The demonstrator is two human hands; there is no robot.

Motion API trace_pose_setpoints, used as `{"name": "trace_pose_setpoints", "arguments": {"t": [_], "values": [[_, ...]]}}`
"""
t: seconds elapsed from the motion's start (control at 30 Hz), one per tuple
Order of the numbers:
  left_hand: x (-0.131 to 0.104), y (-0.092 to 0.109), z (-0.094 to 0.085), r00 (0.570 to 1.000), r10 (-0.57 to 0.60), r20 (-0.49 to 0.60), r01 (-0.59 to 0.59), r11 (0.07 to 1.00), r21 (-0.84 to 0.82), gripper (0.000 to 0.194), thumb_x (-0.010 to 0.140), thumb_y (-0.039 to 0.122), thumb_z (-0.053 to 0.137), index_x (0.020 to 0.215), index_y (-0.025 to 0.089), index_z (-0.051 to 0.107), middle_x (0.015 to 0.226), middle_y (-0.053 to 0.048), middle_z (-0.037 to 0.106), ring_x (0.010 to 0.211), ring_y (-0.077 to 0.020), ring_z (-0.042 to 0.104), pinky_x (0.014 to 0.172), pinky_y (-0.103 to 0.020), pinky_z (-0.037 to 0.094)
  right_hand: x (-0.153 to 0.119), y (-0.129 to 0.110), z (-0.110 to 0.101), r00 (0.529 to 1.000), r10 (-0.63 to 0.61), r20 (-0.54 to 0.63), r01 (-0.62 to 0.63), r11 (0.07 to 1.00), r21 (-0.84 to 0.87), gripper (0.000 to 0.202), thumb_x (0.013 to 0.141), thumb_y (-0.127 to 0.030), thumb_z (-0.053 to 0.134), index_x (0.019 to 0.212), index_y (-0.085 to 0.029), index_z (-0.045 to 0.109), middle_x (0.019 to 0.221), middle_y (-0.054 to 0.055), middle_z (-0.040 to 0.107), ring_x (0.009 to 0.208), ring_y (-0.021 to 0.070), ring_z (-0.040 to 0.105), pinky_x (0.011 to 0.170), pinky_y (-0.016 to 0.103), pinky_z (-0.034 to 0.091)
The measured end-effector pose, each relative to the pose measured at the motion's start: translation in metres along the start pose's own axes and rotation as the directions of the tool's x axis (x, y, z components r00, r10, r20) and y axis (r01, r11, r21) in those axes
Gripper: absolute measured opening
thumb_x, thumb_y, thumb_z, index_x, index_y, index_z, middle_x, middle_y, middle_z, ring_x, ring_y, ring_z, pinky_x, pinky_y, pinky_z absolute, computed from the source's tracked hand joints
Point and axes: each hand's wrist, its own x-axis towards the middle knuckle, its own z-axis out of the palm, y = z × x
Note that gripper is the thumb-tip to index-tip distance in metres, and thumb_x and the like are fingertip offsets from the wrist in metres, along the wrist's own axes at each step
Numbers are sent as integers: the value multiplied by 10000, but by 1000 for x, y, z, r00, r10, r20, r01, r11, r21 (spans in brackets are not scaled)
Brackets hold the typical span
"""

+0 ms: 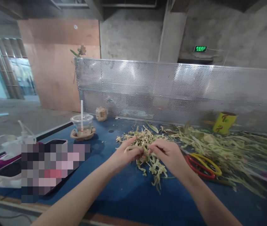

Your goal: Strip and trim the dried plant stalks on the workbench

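Note:
Both hands meet over the middle of the blue table, above a heap of dried plant scraps. My left hand is closed around a pale, withered plant stem. Close beside it, my right hand pinches the same withered plant with thumb and fingertips. Curled, dry greenish leaves hang or lie just below the fingers. The fingertips partly hide what they grip.
Right of my hands lie scissors with red and yellow handles and long dried stalks. A yellow tape roll stands behind. At left are a lidded cup with straw, a phone and cables. A perforated metal panel borders the back.

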Motion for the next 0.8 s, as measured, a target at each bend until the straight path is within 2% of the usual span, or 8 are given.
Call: {"name": "trace_pose_setpoints", "arguments": {"t": [0.07, 0.2, 0.33, 0.5, 0.57, 0.7, 0.8], "values": [[0, 0, 2, 1000, 2, -1, -2, 1000, 22, 797, 681, 106, 568, 1333, 33, 115, 685, -32, 647, 638, -140, 590, 658, -289, 430, -1, 0, 3, 999, 33, -8, -32, 999, 15, 211, 812, -261, 467, 625, -197, 540, 565, -27, 554, 527, 90, 498, 515, 202, 361], [-4, 4, 7, 1000, 0, 29, -1, 999, 41, 779, 699, 88, 537, 1336, 32, 91, 683, -23, 653, 614, -129, 598, 644, -277, 445, -3, 1, 5, 994, 108, 34, -109, 993, 39, 95, 798, -303, 497, 800, -215, 462, 490, -63, 534, 462, 97, 482, 482, 206, 350], [-5, 4, 8, 997, 10, 78, -13, 999, 45, 806, 711, 82, 528, 1349, 59, 36, 685, -16, 659, 625, -129, 608, 639, -275, 462, -3, 1, 5, 990, 94, 101, -92, 995, -27, 86, 815, -273, 470, 839, -221, 406, 499, -65, 560, 470, 109, 500, 507, 222, 348], [-4, 1, 4, 998, 2, 60, -3, 1000, 24, 765, 724, 93, 546, 1346, 79, 101, 739, -32, 665, 642, -128, 619, 657, -274, 477, -1, -1, 7, 984, 70, 163, -52, 992, -111, 58, 840, -253, 429, 879, -217, 407, 507, -65, 546, 538, 134, 528, 612, 259, 376], [-4, 2, 5, 999, -4, 39, 4, 1000, 17, 740, 726, 73, 539, 1340, 71, 124, 722, -25, 660, 642, -125, 616, 649, -265, 480, -1, -2, 8, 985, 45, 169, -15, 984, -176, 39, 847, -235, 410, 879, -211, 414, 556, -44, 554, 597, 148, 536, 651, 276, 382], [-4, 4, 9, 998, -66, -22, 66, 998, -13, 734, 718, 44, 529, 1337, 70, 136, 699, -22, 654, 658, -134, 618, 680, -293, 493, -2, -2, 7, 990, -1, 138, 41, 956, -290, 100, 861, -181, 328, 874, -191, 427, 801, 46, 584, 740, 175, 534, 674, 299, 396], [-3, 4, 10, 996, -86, -30, 85, 996, -25, 754, 716, 32, 519, 1341, 61, 99, 665, -25, 653, 641, -143, 623, 696, -322, 497, -5, -2, 4, 991, -27, 130, 63, 956, -287, 122, 846, -149, 314, 873, -184, 427, 830, 57, 558, 763, 174, 516, 691, 307, 406]]}}
